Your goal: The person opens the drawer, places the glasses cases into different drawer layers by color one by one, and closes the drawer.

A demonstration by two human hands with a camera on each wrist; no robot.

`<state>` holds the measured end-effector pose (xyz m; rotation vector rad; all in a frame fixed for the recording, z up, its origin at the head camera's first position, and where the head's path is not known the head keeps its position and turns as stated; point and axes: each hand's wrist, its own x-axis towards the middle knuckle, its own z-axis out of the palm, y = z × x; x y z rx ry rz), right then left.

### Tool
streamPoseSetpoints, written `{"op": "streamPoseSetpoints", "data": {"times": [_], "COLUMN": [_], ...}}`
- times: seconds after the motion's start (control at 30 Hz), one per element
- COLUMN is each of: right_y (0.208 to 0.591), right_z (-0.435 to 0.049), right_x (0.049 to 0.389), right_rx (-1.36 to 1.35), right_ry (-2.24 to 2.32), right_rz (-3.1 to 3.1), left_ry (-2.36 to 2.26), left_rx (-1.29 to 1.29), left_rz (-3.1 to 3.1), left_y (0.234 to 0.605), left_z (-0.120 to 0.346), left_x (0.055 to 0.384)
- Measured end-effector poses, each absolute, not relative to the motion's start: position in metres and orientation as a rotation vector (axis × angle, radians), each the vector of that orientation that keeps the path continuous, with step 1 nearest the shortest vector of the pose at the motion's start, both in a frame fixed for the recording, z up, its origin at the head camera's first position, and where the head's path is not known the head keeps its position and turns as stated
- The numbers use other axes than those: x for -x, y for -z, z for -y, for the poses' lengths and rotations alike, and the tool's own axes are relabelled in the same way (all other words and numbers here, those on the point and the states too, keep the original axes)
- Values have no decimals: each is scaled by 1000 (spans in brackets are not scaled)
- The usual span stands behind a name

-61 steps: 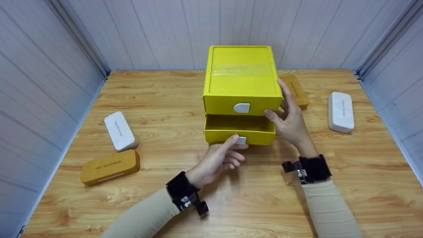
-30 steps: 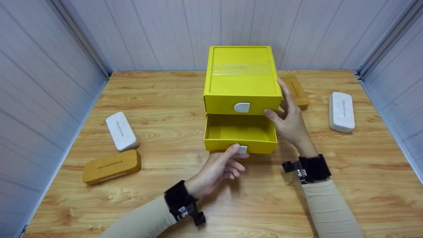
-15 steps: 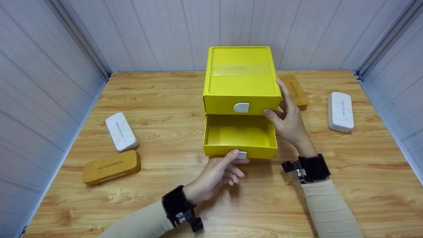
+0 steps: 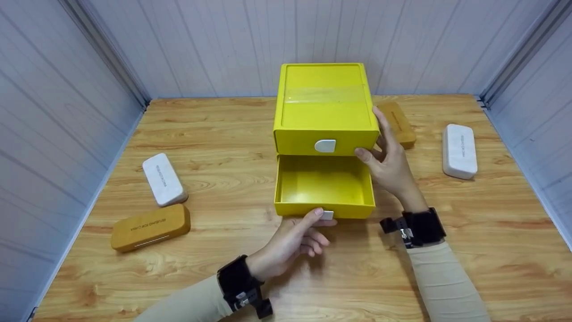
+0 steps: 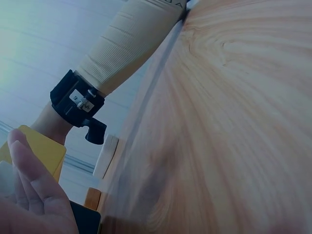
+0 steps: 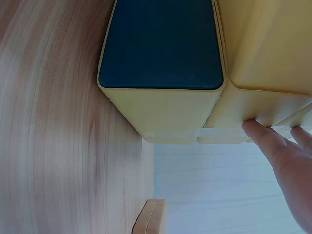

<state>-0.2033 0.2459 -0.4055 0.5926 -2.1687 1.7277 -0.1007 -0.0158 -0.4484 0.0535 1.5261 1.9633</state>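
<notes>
A yellow desktop drawer cabinet [image 4: 328,114] stands at the middle back of the table. Its top drawer is closed, with a white pull tab [image 4: 325,146]. The drawer below [image 4: 286,209] is pulled out and shows a bare yellow inside. My left hand [image 4: 290,241] pinches that drawer's white tab [image 4: 328,215], thumb on the front and fingers under it. My right hand [image 4: 392,167] holds the cabinet's upper right front corner, thumb on the front and fingers along the side. The right wrist view shows a dark-fronted bottom section [image 6: 161,44], hidden in the head view.
To the left lie a white case [image 4: 164,180] and a mustard case [image 4: 151,227], both oblong with print on top. At the right are another mustard case [image 4: 397,124], partly behind my right hand, and a white case [image 4: 460,151]. Panel walls enclose the table's back and sides.
My left hand has drawn the lower drawer further out toward me, so more of its inside shows. The right hand stays on the cabinet corner.
</notes>
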Motion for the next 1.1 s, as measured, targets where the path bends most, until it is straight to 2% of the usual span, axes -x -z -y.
{"op": "streamPoseSetpoints", "data": {"times": [0.43,0.77,0.9,1.1], "right_y": [407,406,406,405], "right_z": [-246,-247,-247,-247], "right_x": [204,204,203,203], "right_rx": [-580,-570,-547,-548], "right_ry": [-1726,-1731,-1743,-1762], "right_rz": [2176,2186,2190,2184], "left_ry": [-1956,-1829,-1598,-1342], "left_rx": [-67,-185,-408,-981], "left_rz": [-1557,-1689,-1908,-2178], "left_y": [450,441,432,415], "left_z": [18,26,42,76], "left_x": [98,99,102,106]}}
